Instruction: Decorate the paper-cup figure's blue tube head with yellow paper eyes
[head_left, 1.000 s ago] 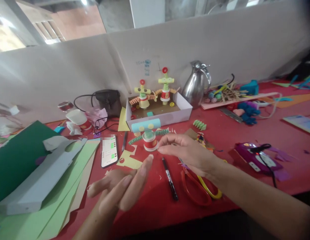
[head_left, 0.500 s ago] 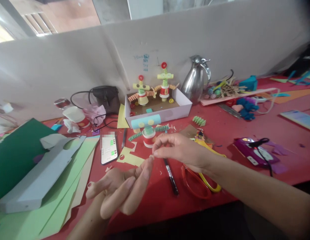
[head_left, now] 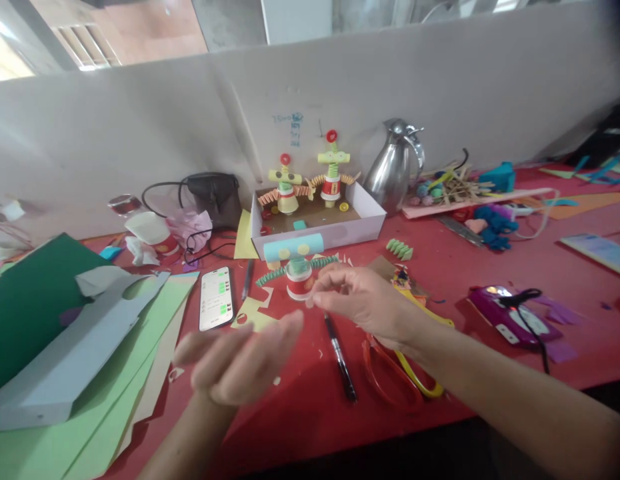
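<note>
My right hand is pinched, thumb against forefinger, just in front of a small paper-cup figure. Something tiny and pale may be at its fingertips, too small to name. My left hand is blurred, its fingers loosely stretched with nothing seen in them. The cup figure has a red-and-white cup body, green folded-paper arms and a light-blue paper roll with two yellow discs as its head. A black pen and red-and-yellow scissors lie by my right hand.
Two similar figures stand in an open white box behind. A phone, paper scraps and stacked coloured sheets lie left. A steel jug, a green folded strip and a purple corded device are right.
My hands have separated from where their fingertips met. The left has drawn down and left, its fingers loosening; the right stays pinched, shifted slightly right.
</note>
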`<state>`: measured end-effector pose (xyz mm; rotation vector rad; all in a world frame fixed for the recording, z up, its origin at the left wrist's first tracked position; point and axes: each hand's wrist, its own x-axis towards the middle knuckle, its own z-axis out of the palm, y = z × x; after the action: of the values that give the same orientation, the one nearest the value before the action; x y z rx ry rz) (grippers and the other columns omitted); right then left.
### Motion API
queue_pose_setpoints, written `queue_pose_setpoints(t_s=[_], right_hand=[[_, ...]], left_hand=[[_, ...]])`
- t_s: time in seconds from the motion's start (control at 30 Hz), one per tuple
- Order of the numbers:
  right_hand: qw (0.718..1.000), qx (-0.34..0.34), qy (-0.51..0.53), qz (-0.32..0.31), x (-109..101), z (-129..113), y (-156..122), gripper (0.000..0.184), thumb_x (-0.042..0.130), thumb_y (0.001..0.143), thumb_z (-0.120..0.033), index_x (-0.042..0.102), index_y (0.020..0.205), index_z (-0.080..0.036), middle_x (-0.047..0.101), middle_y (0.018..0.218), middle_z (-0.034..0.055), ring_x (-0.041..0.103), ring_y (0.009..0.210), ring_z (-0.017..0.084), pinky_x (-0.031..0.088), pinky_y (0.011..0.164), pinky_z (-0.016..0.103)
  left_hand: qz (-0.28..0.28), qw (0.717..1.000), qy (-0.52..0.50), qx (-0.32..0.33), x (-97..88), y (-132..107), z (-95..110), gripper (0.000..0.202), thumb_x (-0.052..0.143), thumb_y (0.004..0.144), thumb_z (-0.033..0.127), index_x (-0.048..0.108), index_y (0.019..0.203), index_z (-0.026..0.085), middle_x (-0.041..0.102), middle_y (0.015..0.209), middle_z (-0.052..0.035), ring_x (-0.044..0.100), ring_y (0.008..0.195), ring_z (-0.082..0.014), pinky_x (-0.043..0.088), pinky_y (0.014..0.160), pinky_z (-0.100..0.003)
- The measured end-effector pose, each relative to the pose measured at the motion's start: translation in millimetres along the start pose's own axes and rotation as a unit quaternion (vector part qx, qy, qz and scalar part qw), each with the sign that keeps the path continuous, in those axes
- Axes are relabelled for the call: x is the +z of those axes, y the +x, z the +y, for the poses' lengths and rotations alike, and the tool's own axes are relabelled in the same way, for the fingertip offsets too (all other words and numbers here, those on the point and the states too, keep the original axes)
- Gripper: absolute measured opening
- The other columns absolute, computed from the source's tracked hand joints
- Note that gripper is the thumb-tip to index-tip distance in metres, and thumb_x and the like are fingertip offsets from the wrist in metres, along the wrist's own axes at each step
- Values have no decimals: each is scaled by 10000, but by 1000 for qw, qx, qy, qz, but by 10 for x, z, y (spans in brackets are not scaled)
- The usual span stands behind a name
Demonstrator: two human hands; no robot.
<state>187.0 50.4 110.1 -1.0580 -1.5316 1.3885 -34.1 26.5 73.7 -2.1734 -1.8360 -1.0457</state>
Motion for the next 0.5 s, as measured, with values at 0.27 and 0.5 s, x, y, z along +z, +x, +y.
queue_pose_setpoints(t_s=[0.27,0.5], right_hand=[[888,-204,-273,309,-13,431,541,106,652,829,-273,729,783,-215,542,978,61,491,1013,262,362,988,468],[850,-269,-306,335,73,574,732,74,685,811,-241,741,769,-215,544,946,46,523,936,242,395,927,461]], left_hand=[[3,907,-339,-248,389,345,-20,341,613,877,461,570,1144,253,604,1212,-60,554,1096,-214,463,877,-348],[-36,802,-514,-303,544,462,-128,413,772,739,483,664,1036,218,669,1069,-38,617,968,-183,434,860,-301]])
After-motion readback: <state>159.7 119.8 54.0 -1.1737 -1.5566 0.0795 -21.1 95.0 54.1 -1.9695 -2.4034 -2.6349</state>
